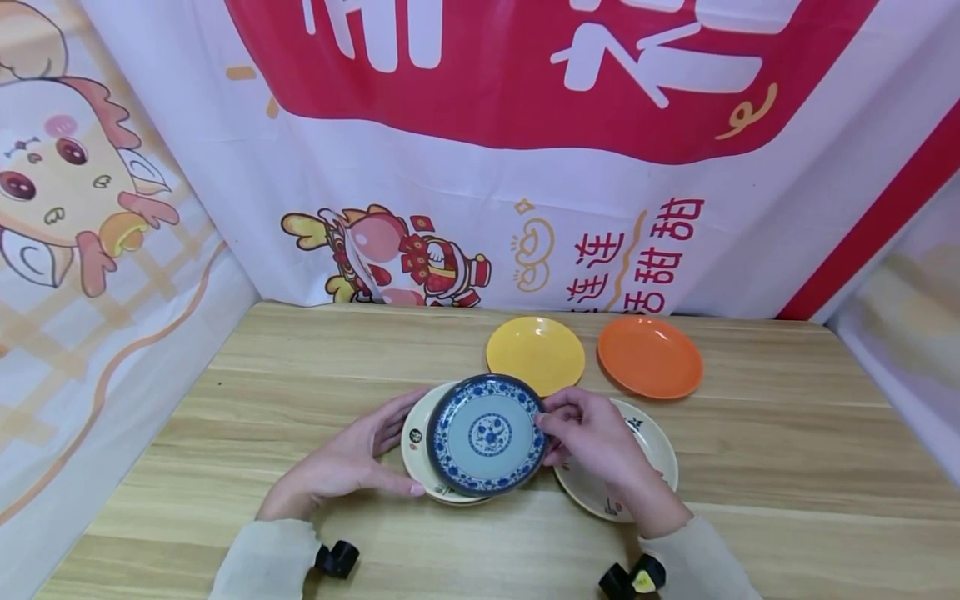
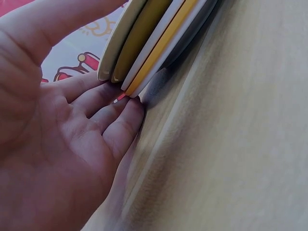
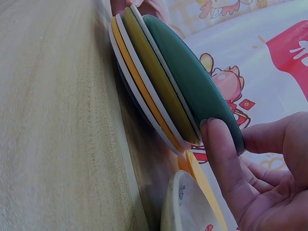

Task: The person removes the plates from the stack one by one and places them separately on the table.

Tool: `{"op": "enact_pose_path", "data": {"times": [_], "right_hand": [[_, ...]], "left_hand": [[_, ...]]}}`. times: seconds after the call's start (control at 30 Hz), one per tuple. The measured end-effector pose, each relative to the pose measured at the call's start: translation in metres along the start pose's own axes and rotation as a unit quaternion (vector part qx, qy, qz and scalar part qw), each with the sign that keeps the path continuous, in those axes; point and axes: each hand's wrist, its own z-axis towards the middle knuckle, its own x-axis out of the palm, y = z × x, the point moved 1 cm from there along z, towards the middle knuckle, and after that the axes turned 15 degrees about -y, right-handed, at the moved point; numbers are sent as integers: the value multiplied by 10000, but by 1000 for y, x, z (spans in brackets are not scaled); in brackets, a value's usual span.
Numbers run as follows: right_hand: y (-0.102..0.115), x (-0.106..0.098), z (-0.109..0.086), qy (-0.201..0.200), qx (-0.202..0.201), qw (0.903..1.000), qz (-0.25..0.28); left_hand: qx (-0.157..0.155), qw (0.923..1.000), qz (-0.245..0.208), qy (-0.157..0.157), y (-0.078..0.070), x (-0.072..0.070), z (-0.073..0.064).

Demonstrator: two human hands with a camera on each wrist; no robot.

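A blue-and-white patterned plate (image 1: pixel 491 435) sits tilted over the top of a stack of plates, its dark green-looking underside visible in the right wrist view. My right hand (image 1: pixel 594 432) pinches its right rim between thumb and fingers. Beneath it the stack's uppermost cream plate (image 1: pixel 415 452) shows at the left; the right wrist view reveals several more below, including an olive plate (image 3: pixel 156 77) and a yellow-orange plate (image 3: pixel 139 79). Against the stack's left side, my left hand (image 1: pixel 341 462) rests with extended fingers touching the rims, its thumb near the front edge.
Behind the stack lies a yellow plate (image 1: pixel 534 350), with an orange plate (image 1: pixel 649 357) to its right. Another cream plate (image 1: pixel 654 450) lies partly under my right forearm. The wooden table (image 1: pixel 262 400) ends at a printed cloth backdrop (image 1: pixel 450 183).
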Motion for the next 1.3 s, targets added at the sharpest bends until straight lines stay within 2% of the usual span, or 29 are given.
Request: {"op": "enact_pose_path", "data": {"times": [0.33, 1.3], "right_hand": [[1, -1, -3, 18, -58, 9999, 161], [-1, -7, 0, -111, -65, 9998, 176]], "left_hand": [[-31, 10000, 11, -37, 0, -1, -2], [-22, 9999, -105, 8, 2, -1, -1]]}}
